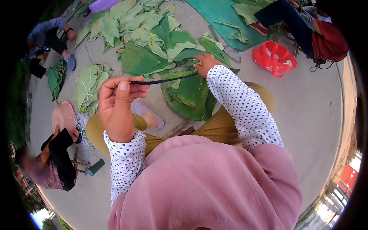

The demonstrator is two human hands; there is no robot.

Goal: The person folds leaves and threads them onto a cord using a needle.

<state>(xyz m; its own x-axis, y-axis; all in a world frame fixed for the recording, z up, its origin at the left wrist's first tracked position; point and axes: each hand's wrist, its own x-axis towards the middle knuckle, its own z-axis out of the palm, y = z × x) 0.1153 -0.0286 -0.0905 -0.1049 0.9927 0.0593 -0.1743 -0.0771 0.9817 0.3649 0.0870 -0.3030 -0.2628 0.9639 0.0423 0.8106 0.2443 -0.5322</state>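
Note:
Between the thumb and fingers of my left hand (pixel 119 103) is one end of a thin black cord-like strip (pixel 163 81). It stretches, slightly bowed, toward my right hand (pixel 207 63), whose fingers are curled in at the large green leaves. Whether these fingers pinch the strip's far end or a leaf edge is hidden. Below the strip, a stack of big green leaves (pixel 191 97) with brownish patches lies in front of my knees. Farther off, more broad leaves (pixel 143 59) are spread over the concrete.
A tied leaf bundle (pixel 90 86) lies at left, with white strings (pixel 86 132) near my knee. At right stands a red bag (pixel 273 59), by a green sheet (pixel 226 17). People sit left and upper right; one at left is beside a pink round object (pixel 64 119).

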